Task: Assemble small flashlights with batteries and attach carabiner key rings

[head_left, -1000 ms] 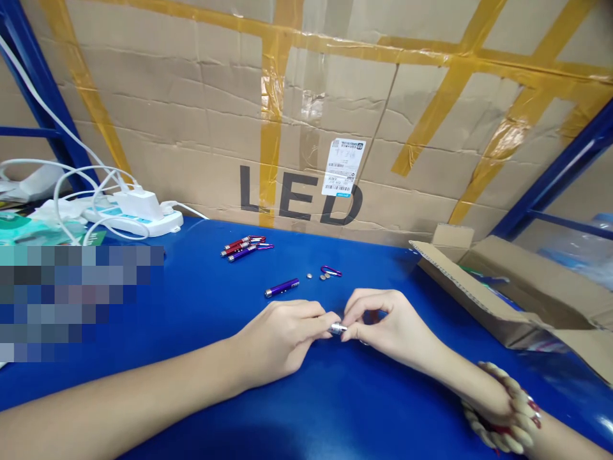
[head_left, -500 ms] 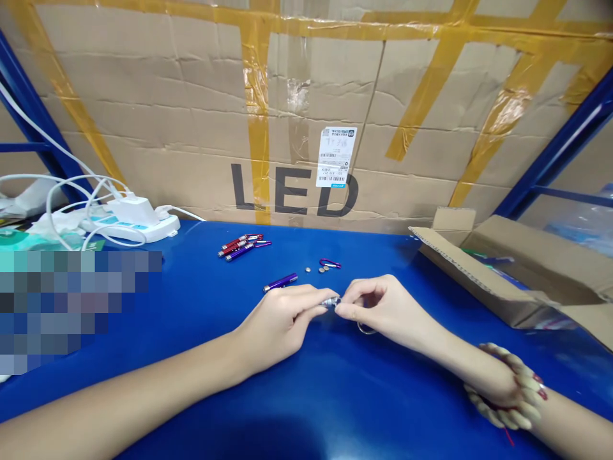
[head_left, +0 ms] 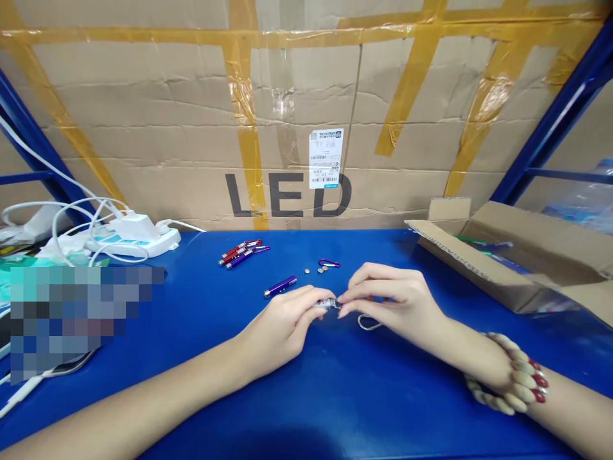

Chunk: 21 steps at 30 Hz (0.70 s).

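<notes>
As right hand point(head_left: 397, 303) pinches shut, likely torch point(head_left: 328, 303)

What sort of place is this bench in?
Probably a warehouse packing or assembly bench: taped cardboard cartons marked LED behind a blue table, an open cardboard box, keychain flashlights and button cells, one silver flashlight pinched between left hand and right hand.

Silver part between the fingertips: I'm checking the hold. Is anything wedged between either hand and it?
Nothing visible. The left hand and right hand both pinch the silver part directly. A wire ring shows below the right hand and a purple tube lies behind the left, neither in the pinch.
</notes>
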Available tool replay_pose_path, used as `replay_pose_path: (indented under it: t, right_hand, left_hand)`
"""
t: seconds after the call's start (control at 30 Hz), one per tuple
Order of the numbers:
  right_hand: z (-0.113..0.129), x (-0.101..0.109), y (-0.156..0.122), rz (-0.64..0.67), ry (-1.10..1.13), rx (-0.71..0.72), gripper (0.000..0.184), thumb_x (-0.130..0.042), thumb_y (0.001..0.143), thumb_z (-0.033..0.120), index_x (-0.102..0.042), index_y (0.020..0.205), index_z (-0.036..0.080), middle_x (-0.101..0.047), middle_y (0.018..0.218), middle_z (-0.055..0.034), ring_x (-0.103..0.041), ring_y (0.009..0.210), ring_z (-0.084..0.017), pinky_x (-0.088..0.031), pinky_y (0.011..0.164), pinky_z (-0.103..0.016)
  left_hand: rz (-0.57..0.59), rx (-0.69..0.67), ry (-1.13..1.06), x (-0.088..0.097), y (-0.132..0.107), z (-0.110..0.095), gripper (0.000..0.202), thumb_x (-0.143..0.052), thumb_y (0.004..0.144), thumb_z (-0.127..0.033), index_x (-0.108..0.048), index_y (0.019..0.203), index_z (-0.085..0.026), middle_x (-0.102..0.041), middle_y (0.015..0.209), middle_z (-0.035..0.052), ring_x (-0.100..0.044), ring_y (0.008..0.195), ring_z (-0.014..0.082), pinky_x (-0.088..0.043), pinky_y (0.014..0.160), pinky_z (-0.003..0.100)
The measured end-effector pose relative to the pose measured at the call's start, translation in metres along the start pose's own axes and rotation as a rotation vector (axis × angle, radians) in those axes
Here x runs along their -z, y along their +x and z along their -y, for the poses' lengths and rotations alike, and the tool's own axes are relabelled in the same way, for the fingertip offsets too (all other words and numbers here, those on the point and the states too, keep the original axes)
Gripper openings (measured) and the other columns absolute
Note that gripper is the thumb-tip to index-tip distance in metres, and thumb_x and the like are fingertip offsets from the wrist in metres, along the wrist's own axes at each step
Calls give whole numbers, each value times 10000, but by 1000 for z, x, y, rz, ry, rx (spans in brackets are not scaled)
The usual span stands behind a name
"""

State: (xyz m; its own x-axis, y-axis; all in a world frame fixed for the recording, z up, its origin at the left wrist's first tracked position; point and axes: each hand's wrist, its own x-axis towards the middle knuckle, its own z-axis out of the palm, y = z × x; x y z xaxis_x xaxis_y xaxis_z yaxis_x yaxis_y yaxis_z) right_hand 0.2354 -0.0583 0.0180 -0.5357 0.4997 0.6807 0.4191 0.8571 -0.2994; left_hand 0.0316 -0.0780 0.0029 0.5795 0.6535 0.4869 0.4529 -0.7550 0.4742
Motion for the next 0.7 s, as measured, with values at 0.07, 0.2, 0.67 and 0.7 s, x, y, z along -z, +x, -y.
replay_pose_path:
  t: [0.07, 0.2, 0.67, 0.7]
  right_hand:
    - [0, 1, -1, 17, -13, 9, 149, -638, 762, 329, -715, 719, 209, -637, 711, -6, -560, 591, -81, -410, 549, -194]
    - [3, 1, 0, 55, 28, -30, 180, -650, 740, 372, -710, 675, 216, -635, 680, 2, -567, 598, -84, -393, 527, -188]
    - [12, -14, 2, 191, 459, -611, 307, -714, 602, 438, -656, 581, 138, -581, 518, -7, -426, 438, -71, -330, 402, -202]
    - [11, -14, 2, 189, 451, -628, 305, -712, 606, 433, -651, 588, 135, -568, 502, -2, -408, 428, -67, -316, 394, -201]
  left_hand:
    - [38, 4, -17, 1, 0, -2, 208, -365, 909, -135, -534, 1023, -177, -633, 900, 28, -588, 808, 125, -455, 749, 222]
    - [134, 25, -67, 3, -2, -3, 179, -370, 912, -149, -511, 1011, -197, -625, 922, 9, -594, 816, 112, -462, 731, 210]
    - [-15, -118, 9, -4, -7, 3, 137, -398, 885, -119, -515, 906, -187, -643, 860, 34, -620, 821, 149, -486, 709, 247]
    - [-14, -96, 9, -4, -6, 3, 131, -401, 884, -123, -515, 898, -186, -645, 867, 35, -620, 822, 148, -484, 711, 246]
